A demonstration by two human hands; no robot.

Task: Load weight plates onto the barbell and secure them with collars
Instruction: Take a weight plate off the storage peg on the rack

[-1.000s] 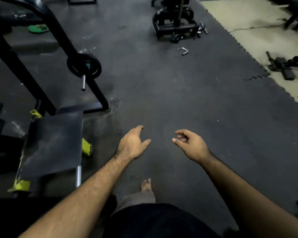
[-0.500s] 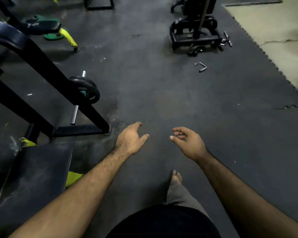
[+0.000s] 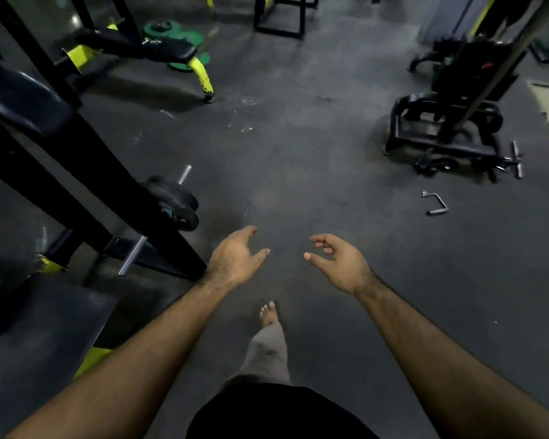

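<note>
Both hands free, left hand [image 3: 235, 261] & right hand [image 3: 339, 261] loose-fingered mid-frame w/ nothing held, prob. walking to fetch plates; black plate [image 3: 175, 199] sits on rack peg [image 3: 133, 259], left-center.

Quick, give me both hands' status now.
Left hand: open, fingers relaxed, holding nothing.
Right hand: open, fingers loosely curled, holding nothing.
</note>
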